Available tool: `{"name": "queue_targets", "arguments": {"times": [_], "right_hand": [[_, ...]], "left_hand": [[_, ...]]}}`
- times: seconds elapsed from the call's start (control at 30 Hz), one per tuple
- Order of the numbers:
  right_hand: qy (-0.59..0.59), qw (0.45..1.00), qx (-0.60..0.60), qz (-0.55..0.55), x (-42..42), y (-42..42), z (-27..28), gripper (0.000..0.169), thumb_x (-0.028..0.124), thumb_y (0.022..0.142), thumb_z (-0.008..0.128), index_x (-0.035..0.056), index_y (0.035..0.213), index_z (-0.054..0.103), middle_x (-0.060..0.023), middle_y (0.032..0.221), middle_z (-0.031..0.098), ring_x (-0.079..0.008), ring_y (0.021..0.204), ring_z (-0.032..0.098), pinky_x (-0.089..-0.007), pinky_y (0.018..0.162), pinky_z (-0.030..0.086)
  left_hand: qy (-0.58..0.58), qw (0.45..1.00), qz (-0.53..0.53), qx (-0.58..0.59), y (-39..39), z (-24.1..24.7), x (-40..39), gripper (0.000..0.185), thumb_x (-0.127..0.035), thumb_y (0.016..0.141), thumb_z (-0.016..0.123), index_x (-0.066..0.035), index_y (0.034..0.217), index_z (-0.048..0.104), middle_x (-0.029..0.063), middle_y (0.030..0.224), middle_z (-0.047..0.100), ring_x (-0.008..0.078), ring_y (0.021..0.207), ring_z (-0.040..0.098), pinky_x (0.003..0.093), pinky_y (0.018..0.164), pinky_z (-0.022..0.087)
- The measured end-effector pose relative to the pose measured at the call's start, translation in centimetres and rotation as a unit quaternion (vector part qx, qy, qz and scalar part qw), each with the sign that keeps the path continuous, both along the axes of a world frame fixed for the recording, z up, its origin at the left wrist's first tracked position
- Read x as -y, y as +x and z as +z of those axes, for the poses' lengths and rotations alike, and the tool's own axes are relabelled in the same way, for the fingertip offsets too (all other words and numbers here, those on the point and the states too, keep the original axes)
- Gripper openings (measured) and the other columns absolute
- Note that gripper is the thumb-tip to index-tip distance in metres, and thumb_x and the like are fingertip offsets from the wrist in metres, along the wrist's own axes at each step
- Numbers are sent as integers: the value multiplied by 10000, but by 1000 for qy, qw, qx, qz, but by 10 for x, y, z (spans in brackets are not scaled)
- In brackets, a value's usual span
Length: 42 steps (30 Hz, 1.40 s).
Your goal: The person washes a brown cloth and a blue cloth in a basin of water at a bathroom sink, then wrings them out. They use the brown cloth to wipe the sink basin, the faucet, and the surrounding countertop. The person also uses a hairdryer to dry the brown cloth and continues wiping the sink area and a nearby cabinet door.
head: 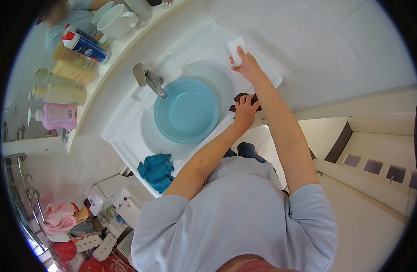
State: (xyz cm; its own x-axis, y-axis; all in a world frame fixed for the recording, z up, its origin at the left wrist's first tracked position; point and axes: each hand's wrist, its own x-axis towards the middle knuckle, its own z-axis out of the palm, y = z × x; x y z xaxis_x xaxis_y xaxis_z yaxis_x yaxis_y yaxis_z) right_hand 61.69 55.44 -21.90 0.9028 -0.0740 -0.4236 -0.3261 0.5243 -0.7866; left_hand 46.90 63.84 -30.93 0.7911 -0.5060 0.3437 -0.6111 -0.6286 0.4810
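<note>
My right hand (pixel 244 64) grips a white block, perhaps soap (pixel 236 51), over the right rear part of the white washbasin (pixel 198 44). Closer to me, my left hand (pixel 245 110) holds a bunched dark brown cloth (pixel 241 98) at the basin's right front edge; part of the cloth is hidden under the fingers. A round light-blue plastic tub (pixel 186 110) stands in the bowl, left of both hands, beneath the spout of a chrome faucet (pixel 149 80). A crumpled teal cloth (pixel 156 171) lies on the basin's front left corner.
Along the left wall runs a shelf (pixel 106 73) with a pink pump bottle (pixel 59 116), a yellow tube (pixel 74 72), a blue can (pixel 86 47) and a white cup (pixel 116 23), before a mirror. Toilet paper packs (pixel 104 246) lie at lower left. A door (pixel 358 204) is at right.
</note>
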Motion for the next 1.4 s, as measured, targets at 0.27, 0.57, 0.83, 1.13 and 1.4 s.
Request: {"name": "queue_targets", "arguments": {"times": [0.27,0.57,0.83,1.13,1.4], "right_hand": [[198,980,5,27,28,-6,1,502,462,975,327,60,1258,432,-202,1183,523,-300,1049,521,-507,848,448],[-424,900,-13,103,51,-9,-16,679,474,840,600,17,1318,449,-182,1243,540,-320,1100,544,-416,911,456],[-691,713,67,102,57,10,-40,619,361,744,696,74,1260,510,-162,1149,570,-314,1089,534,-407,916,449],[-774,524,321,154,42,101,-44,458,47,726,681,98,1161,549,-87,1200,538,-257,1193,457,-448,1004,372],[-811,412,397,121,18,175,-63,335,23,770,602,73,1100,577,-96,1227,543,-244,1213,453,-462,1038,334]], "left_hand": [[-4,1000,-8,-22,-1,-2,-2,488,3,654,653,-168,1108,602,133,1195,475,347,1093,437,490,780,403],[5,1000,-9,-14,5,-6,-1,443,-14,691,609,-178,1101,601,146,1220,477,347,1097,437,489,778,400],[16,998,-15,-53,15,1,4,446,-10,689,614,-177,1102,606,139,1208,491,339,1092,449,496,826,402],[-27,988,14,-153,33,18,6,471,21,653,644,-147,1091,601,143,1174,492,358,1092,458,488,871,413],[-55,988,36,-142,37,13,12,456,22,658,629,-144,1080,593,143,1184,485,367,1102,451,491,869,403]]}}
